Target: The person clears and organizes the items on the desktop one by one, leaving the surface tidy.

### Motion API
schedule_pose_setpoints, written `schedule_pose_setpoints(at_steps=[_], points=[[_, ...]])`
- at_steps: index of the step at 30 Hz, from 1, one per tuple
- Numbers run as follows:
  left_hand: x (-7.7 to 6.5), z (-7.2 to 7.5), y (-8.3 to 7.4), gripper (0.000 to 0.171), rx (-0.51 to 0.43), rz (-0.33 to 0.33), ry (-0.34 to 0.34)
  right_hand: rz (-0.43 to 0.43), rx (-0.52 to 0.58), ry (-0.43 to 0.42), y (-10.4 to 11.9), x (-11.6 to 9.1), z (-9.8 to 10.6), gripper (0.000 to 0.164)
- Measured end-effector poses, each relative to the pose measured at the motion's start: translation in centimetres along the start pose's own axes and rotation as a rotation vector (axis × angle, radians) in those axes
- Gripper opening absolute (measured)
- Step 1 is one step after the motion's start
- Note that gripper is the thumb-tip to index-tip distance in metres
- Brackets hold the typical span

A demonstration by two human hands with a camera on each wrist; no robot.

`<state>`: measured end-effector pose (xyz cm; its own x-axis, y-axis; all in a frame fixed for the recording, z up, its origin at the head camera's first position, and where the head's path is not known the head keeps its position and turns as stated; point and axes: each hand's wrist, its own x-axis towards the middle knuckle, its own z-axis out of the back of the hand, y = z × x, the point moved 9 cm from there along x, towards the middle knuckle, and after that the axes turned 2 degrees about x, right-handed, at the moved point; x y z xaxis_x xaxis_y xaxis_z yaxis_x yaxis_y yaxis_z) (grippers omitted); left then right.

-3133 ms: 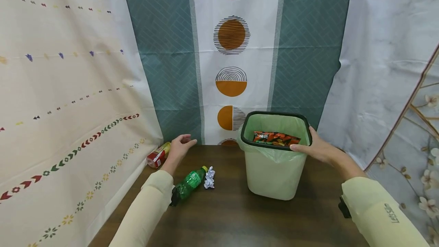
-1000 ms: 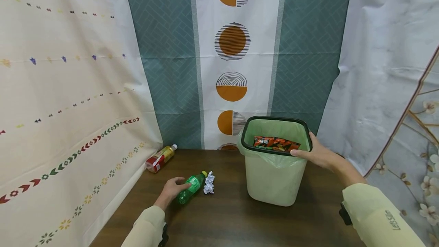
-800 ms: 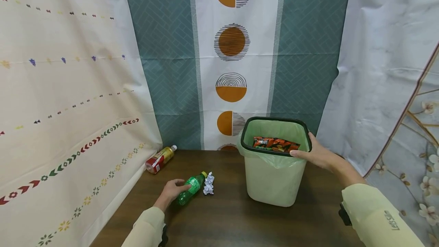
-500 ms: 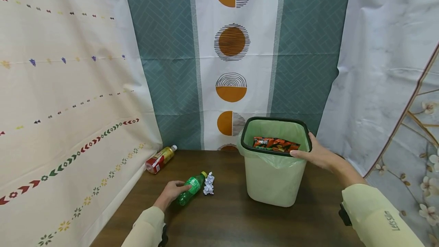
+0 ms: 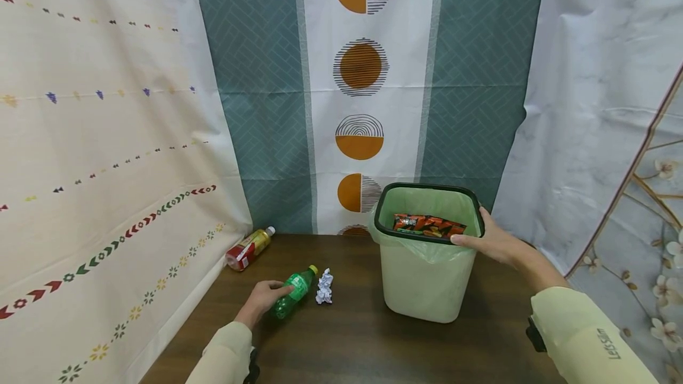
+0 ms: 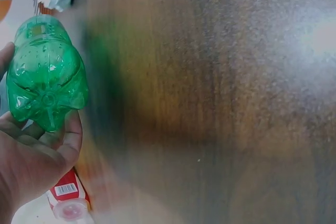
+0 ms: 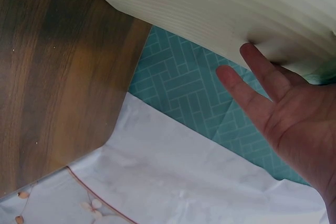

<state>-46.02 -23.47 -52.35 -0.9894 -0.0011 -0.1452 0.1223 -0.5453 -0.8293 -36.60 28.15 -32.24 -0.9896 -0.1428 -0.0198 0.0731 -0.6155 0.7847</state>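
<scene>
My left hand [image 5: 262,299] grips a green plastic bottle [image 5: 294,293] with a yellow cap around its body. In the left wrist view the base of that green bottle [image 6: 47,82] faces the camera, with the thumb and fingers on opposite sides. My right hand [image 5: 493,240] holds the right side of a pale trash bin [image 5: 424,283], thumb over its black rim. Below the rim, fingers of the right hand [image 7: 294,108] extend along the bin's outer wall in the right wrist view. Inside the green-lined bin lies an orange-red snack wrapper [image 5: 429,226].
A crumpled paper ball [image 5: 324,287] lies just right of the green bottle. Farther back on the left, a red-and-yellow labelled bottle [image 5: 249,249] lies on its side against the cloth. The brown wooden table [image 5: 341,348] ends at hanging curtains [image 5: 267,105].
My left hand has come back from beside the red-and-yellow bottle and taken hold of the green bottle, which has shifted slightly left, away from the paper. The right hand stays on the bin.
</scene>
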Motion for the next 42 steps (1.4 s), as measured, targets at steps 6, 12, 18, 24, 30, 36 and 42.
schedule_pose_setpoints(at_steps=[6, 12, 18, 24, 30, 36, 42], points=[[0.2, 1.1, -0.5, 0.07, -0.078, 0.004, -0.03, 0.008, 0.014, -0.003, -0.1, 0.0, 0.0, 0.124], [0.0, 2.0, -2.0, 0.067, -0.179, 0.0, -0.064, 0.01, 0.004, -0.005, 0.0, 0.0, 0.0, 0.124], [0.3, 2.6, -4.3, 0.07, -0.264, -0.033, -0.087, -0.002, -0.01, -0.007, -0.1, 0.0, 0.2, 0.123], [0.3, 3.1, -7.1, 0.069, -0.318, -0.087, -0.122, -0.004, -0.019, 0.0, -0.1, 0.0, 0.0, 0.123], [0.3, 3.2, -10.3, 0.072, -0.356, -0.14, -0.147, -0.006, -0.008, 0.0, -0.2, -0.1, -0.1, 0.122], [0.5, 3.6, -13.8, 0.077, -0.428, -0.155, -0.157, 0.004, 0.01, 0.006, -0.1, 0.0, -0.1, 0.121], [0.2, 3.8, -18.1, 0.072, -0.505, -0.197, -0.169, -0.001, 0.009, 0.003, -0.3, 0.1, -0.1, 0.123]])
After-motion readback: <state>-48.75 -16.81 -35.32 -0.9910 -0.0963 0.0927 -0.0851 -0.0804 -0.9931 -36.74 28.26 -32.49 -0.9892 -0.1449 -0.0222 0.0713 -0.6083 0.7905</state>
